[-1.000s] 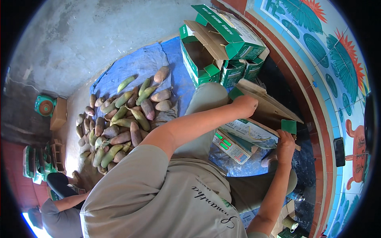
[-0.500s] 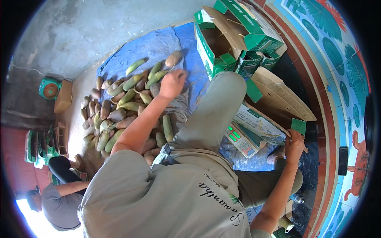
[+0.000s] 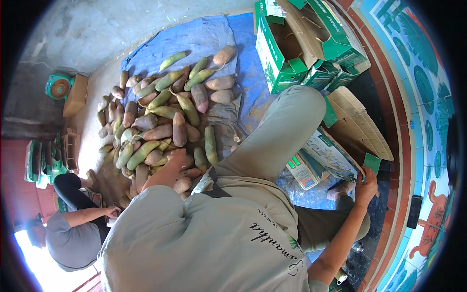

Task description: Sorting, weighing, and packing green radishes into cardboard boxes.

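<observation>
My left hand [image 3: 176, 160] is down at the near side of a heap of long radishes, green ones [image 3: 141, 152] and purple ones [image 3: 179, 129]. Its fingers are hidden, so I cannot tell whether it grips one. My right hand [image 3: 366, 187] pinches the edge of an open green-and-white carton [image 3: 331, 152] to the right of my raised knee. That carton leans over a scale [image 3: 302, 171] with a lit green display. A lone green radish [image 3: 210, 146] lies close to my left thigh.
More green cartons [image 3: 279, 58] stand open at the far right, one stacked on top. A blue tarp [image 3: 194, 36] lies under the radishes. At the left, another person [image 3: 78, 233] sits near stacked cartons [image 3: 36, 160]. A round green fan-like device [image 3: 59, 86] stands by the wall.
My left hand has come back from the heap's far right to its near side, uncovering several purple radishes. My right hand stays on the carton's edge. The view has shifted slightly.
</observation>
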`<state>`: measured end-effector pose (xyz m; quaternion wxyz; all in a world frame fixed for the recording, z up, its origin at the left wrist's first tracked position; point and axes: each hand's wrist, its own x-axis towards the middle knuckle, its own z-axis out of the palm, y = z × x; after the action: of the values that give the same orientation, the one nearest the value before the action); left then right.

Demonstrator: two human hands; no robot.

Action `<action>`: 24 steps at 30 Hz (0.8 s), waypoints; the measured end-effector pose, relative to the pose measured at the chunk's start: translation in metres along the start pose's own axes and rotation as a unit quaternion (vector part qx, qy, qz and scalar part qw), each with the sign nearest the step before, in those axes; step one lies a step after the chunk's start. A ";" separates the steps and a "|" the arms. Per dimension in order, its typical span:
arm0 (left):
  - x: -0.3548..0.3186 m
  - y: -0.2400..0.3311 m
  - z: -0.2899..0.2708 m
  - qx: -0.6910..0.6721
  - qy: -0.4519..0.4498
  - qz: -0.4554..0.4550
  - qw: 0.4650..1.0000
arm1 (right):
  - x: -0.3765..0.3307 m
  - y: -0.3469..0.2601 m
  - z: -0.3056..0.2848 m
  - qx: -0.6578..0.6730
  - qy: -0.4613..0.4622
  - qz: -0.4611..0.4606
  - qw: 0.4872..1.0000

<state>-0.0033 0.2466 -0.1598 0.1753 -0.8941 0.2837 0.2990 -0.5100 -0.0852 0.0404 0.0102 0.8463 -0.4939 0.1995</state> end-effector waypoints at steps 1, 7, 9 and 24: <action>0.015 -0.020 0.029 0.000 -0.009 0.002 1.000 | 0.002 0.000 0.001 0.005 0.000 -0.003 1.000; 0.002 -0.023 0.045 0.038 -0.076 0.024 0.996 | 0.003 0.001 0.005 -0.009 -0.004 0.002 1.000; -0.010 -0.020 0.042 0.054 -0.087 0.031 0.994 | 0.002 0.002 0.005 -0.011 -0.004 0.002 1.000; -0.024 0.013 0.036 0.064 -0.141 0.105 0.982 | 0.005 0.001 0.006 -0.015 0.000 0.002 1.000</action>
<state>-0.0428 0.2635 -0.1736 0.2375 -0.7952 0.3671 0.4201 -0.5065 -0.0912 0.0361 0.0226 0.8451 -0.4983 0.1925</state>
